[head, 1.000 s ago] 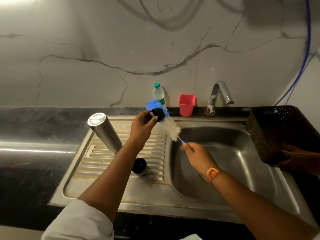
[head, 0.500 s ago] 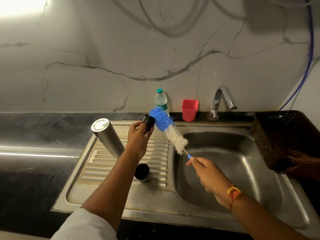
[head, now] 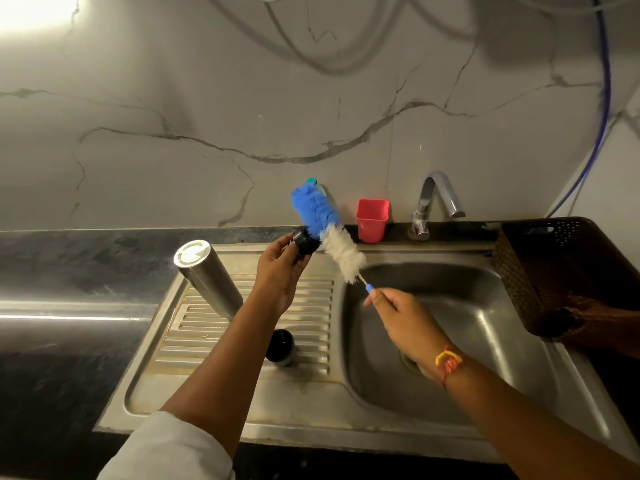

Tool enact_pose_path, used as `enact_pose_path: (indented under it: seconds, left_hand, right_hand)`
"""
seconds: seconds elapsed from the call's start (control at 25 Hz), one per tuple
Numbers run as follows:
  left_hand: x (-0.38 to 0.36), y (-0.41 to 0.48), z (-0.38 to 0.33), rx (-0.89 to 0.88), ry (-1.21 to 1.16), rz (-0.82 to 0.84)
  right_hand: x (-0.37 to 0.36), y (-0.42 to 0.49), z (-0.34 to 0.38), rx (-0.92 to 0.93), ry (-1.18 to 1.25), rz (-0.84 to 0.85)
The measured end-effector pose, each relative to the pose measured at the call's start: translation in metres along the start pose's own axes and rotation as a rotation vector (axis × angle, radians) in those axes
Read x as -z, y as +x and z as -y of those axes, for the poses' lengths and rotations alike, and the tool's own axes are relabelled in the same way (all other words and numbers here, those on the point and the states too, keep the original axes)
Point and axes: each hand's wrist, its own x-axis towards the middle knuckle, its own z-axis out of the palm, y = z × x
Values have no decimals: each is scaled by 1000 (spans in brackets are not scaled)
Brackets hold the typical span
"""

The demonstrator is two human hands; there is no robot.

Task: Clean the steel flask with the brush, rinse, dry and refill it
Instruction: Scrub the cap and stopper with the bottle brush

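The steel flask (head: pixel 207 277) stands upside down on the draining board (head: pixel 194 327), its base toward me. My left hand (head: pixel 280 271) holds a small black stopper (head: pixel 304 241) above the board. My right hand (head: pixel 401 315) pinches the thin handle of the bottle brush (head: pixel 329 230), whose blue and white bristles lie against the stopper. A black and steel cap (head: pixel 281 347) lies on the draining board, partly hidden behind my left forearm.
The sink basin (head: pixel 467 327) is under my right hand, with a tap (head: pixel 438 199) behind it. A red cup (head: pixel 372 220) and a plastic water bottle (head: pixel 320 188) stand at the wall. A dark basket (head: pixel 554 271) sits at the right, another person's hand (head: pixel 581 315) beside it.
The brush has slid up and back across the stopper, so its blue end now stands above my left hand. The view has dropped a little.
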Motion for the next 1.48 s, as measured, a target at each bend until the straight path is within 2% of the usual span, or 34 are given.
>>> enact_pose_path:
  seconds: [0.12,0.28,0.48,0.64,0.84,1.2,1.32,1.48]
  left_hand:
    - [6,12,-8,-10,-123,-158]
    - [-3,4,8,51,7,-14]
    - [9,16,-7,13,-195,-212]
    - [1,7,6,76,-174,-104]
    - [5,12,-9,62,-367,-195]
    - [16,23,-13,89,-423,-293]
    - [15,25,-12,64,-525,-290]
    - [10,22,-15,57,-508,-227]
  right_hand:
    - [-10,-15,-8,17,-48,69]
    - [-9,22,8,-6,-70,19]
    - [-18,5,-5,30,-121,88]
    - [-12,29,1,-37,-69,41]
    - [-12,16,-10,-48,-45,23]
    - [-7,-20,-11,-28,-11,30]
    - [-2,-21,-9,-20,-84,38]
    - [5,-20,-5,-7,-120,25]
